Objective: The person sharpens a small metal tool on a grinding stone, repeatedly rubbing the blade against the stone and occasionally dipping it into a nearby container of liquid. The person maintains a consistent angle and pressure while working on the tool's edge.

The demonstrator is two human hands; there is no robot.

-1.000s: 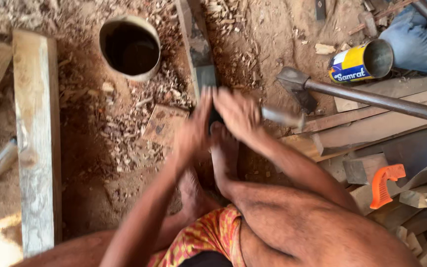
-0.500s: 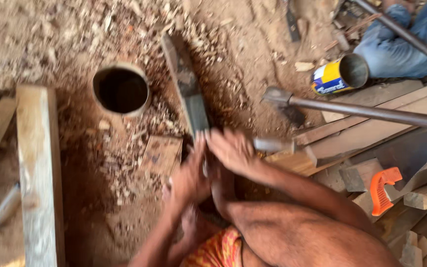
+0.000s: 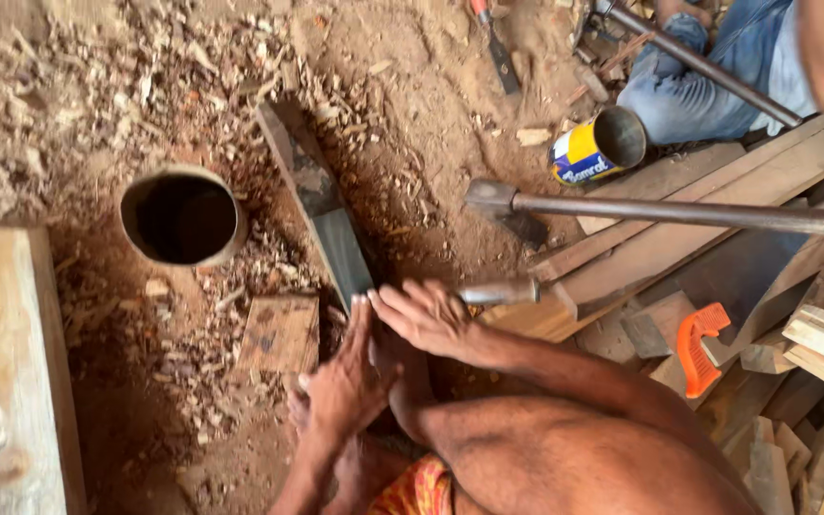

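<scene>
Workshop floor seen from above, over a seated person's bare knee. The left hand (image 3: 345, 377) lies with fingers straight and together, pointing up along the near end of a long dark wooden plank (image 3: 321, 205); its fingertips touch the plank's lower end, palm flat, gripping nothing. The right hand (image 3: 426, 315) rests just beside it, fingers spread and loosely open, pressed onto the same end of the plank from the right side; whether anything lies under the palm cannot be told. The two hands meet at the fingertips.

The plank runs diagonally from the hands up and to the left across the dirt floor (image 3: 412, 105), which is strewn with wood shavings. A short metal chisel (image 3: 500, 292) lies just right of the right hand, on a pale timber. A small square wood block (image 3: 280, 334) sits just left of the left hand. Farther left, a round open can (image 3: 183, 217) stands in the shavings, and a pale beam (image 3: 16, 362) runs along the left edge.

To the right, a long-handled hammer (image 3: 660, 210) rests across stacked boards (image 3: 717, 257). A yellow-and-blue tin (image 3: 598, 145) lies on its side above it. An orange saw handle (image 3: 696, 345) shows among offcuts. Another person's denim-clad leg (image 3: 708, 76) occupies the upper right.
</scene>
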